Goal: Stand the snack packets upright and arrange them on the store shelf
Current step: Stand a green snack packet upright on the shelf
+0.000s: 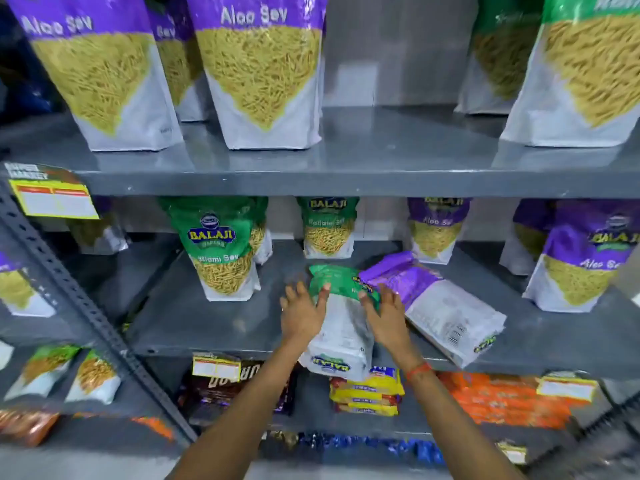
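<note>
A green-topped snack packet [341,327] lies flat on its back on the middle grey shelf [194,323], its bottom end hanging over the front edge. My left hand [300,315] presses against its left side with fingers spread. My right hand [386,315] touches its right side, fingers also apart. A purple-topped packet [440,306] lies flat just to the right, angled toward the shelf's front. Upright on the same shelf stand a green packet [221,247] at left, a smaller green one [329,226] behind, a purple one [436,230] and a large purple one [585,258] at right.
The upper shelf [381,157] carries tall purple packets [259,71] and green packets [588,71], with a gap between them. Below are yellow packets [367,393], dark packs [228,386] and orange packs [502,396]. A slotted grey upright [86,306] slants at left. Price tags hang on shelf edges.
</note>
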{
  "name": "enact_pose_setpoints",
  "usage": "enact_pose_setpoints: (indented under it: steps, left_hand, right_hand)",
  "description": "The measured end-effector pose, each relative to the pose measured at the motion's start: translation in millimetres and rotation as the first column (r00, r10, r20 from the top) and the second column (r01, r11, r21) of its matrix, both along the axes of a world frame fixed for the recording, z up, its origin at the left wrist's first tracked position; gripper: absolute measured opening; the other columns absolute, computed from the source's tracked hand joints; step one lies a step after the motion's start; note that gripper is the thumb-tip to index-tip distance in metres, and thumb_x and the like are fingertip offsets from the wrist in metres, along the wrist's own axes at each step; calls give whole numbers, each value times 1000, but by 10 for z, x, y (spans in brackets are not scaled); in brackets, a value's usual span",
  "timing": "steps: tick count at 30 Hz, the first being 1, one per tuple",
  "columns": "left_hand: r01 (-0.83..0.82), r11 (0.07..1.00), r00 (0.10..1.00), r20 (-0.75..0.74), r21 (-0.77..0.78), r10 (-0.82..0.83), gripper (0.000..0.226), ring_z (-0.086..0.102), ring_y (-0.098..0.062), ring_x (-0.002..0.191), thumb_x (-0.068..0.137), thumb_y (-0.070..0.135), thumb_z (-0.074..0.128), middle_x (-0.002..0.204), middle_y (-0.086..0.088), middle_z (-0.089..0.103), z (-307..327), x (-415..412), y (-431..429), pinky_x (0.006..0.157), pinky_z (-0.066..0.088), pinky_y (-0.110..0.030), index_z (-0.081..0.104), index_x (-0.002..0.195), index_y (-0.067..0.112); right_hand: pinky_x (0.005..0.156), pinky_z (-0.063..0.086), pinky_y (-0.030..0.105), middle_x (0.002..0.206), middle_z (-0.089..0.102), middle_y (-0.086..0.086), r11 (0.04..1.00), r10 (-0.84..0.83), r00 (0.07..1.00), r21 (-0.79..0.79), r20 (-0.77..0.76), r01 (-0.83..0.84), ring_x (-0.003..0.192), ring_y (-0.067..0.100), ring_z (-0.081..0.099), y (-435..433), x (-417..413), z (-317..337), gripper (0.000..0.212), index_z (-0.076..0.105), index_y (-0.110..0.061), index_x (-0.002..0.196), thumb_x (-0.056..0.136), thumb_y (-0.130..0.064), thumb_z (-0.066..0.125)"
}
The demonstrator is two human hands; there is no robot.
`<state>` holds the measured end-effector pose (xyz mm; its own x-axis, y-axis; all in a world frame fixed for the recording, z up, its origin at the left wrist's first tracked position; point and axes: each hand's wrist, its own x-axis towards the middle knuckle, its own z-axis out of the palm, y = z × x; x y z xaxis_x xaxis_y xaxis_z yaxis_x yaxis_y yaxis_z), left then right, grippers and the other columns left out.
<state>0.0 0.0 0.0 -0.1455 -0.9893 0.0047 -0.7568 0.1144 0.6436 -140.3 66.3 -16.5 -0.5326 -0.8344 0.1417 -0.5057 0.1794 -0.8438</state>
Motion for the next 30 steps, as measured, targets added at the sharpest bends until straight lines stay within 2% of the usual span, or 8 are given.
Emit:
enact_pose_setpoints:
  steps: [4,7,12,14,17,22,27,30]
  left_hand:
    - [111,897,991,-117,429,-66,70,58,-35,112,85,63,37,120,-24,62,-180,82,-296,98,46,-41,60,112,3]
    - [157,847,951,-309,507,9,42,65,-25,78,85,45,57,94,-12,68,-169,143,-363,70,55,-22,65,102,8]
    - [294,733,787,-590,614,180,9,52,1,30,82,11,66,47,4,65,-133,292,-451,29,34,-8,65,82,2]
    - [286,745,760,-616,602,207,13,56,0,33,79,10,69,66,-3,70,-126,346,-559,29,35,-7,61,68,10]
    - [315,788,722,-672,528,162,7,61,-9,55,70,18,78,94,-2,76,-37,434,-770,34,38,-9,72,67,16]
    - [445,847,506,-862,291,31,35,71,-11,82,74,-13,62,85,2,76,277,352,-1040,73,59,-21,61,106,2]
    - [173,960,574,-815,221,84,42,57,-20,94,72,-22,58,99,-10,60,67,185,-1121,74,52,-14,53,110,-7]
    - [-101,994,654,-750,48,102,35,55,-23,91,72,-16,62,102,-13,60,-44,84,-792,65,48,-6,55,105,-5]
  right_hand:
    - [92,52,37,107,71,7,961,-7,922,258,386,-101,102,22,66,-125,-61,-426,82,60,-13,113,58,-73,65]
    - [56,52,20,77,74,0,961,-46,745,234,666,-149,67,11,68,-135,-84,-396,38,67,-11,95,73,-41,72]
    - [64,59,30,94,70,14,977,-40,479,134,877,-165,78,24,66,-257,-166,-308,34,62,2,108,79,-16,66]
    - [67,61,30,95,71,13,981,-3,457,91,890,-170,81,23,68,-343,-173,-280,34,61,3,110,79,-10,65]
    - [68,60,27,92,76,6,978,154,483,-64,862,-198,85,19,71,-520,-189,-74,25,64,-3,105,80,-1,61]
    - [64,58,19,80,76,-8,964,257,648,-236,717,-120,76,7,70,-838,-261,360,33,61,-15,97,80,12,54]
    - [69,54,14,92,61,7,977,134,818,-212,559,-15,83,15,59,-877,-255,93,35,53,-7,101,76,18,55]
    - [71,50,9,94,59,5,981,116,882,-191,456,-31,76,-4,60,-772,-210,-35,40,47,1,108,70,4,54]
